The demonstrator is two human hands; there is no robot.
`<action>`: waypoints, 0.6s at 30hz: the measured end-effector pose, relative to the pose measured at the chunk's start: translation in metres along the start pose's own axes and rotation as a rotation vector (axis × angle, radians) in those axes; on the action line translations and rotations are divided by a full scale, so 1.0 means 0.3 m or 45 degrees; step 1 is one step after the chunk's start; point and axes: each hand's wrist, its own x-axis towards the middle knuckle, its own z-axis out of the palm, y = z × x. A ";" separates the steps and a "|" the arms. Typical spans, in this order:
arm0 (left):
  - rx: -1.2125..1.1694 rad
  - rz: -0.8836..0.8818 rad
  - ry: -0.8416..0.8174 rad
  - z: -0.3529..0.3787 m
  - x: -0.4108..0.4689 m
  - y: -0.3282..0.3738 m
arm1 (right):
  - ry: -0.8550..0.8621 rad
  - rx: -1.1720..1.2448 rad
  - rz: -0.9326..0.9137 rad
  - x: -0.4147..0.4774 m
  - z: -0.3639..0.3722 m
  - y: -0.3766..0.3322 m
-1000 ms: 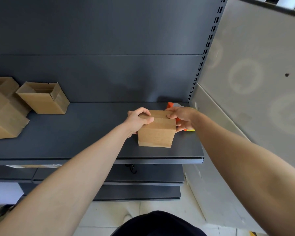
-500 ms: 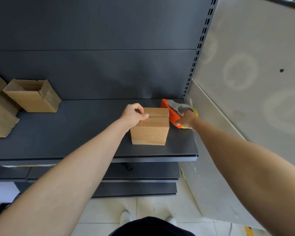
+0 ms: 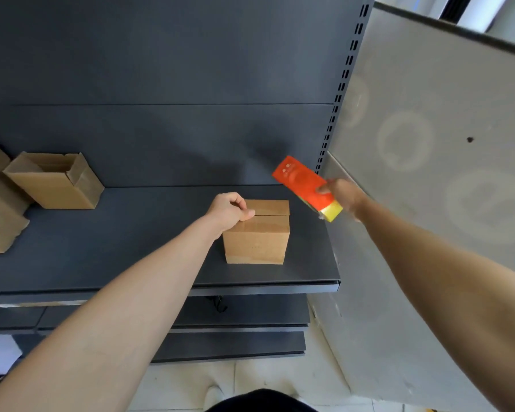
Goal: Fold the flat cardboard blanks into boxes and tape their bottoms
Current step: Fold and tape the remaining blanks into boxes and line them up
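Pinning the folded box (image 3: 257, 233) with your curled left hand (image 3: 229, 211), your right hand (image 3: 341, 193) grips the orange tape dispenser (image 3: 305, 185) aloft beside it.

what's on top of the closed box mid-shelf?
Only the left hand, fingers curled on the left edge of the box. The flap seam shows no tape. The patch under the hand and the inside are covered.

Soft daylight, dim dark shelving, motion blur, wide-angle edge warp.
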 end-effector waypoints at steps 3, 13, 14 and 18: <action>0.001 0.006 -0.019 -0.005 -0.001 0.000 | 0.076 0.201 -0.086 -0.049 -0.060 -0.084; -0.014 0.029 -0.038 -0.012 -0.011 -0.011 | -0.233 0.363 -0.082 -0.140 0.063 -0.152; -0.021 0.030 -0.046 -0.016 -0.012 -0.013 | -0.221 0.349 -0.075 -0.136 0.071 -0.148; -0.032 -0.027 -0.009 -0.054 -0.006 -0.006 | -0.184 0.282 -0.084 -0.142 0.071 -0.161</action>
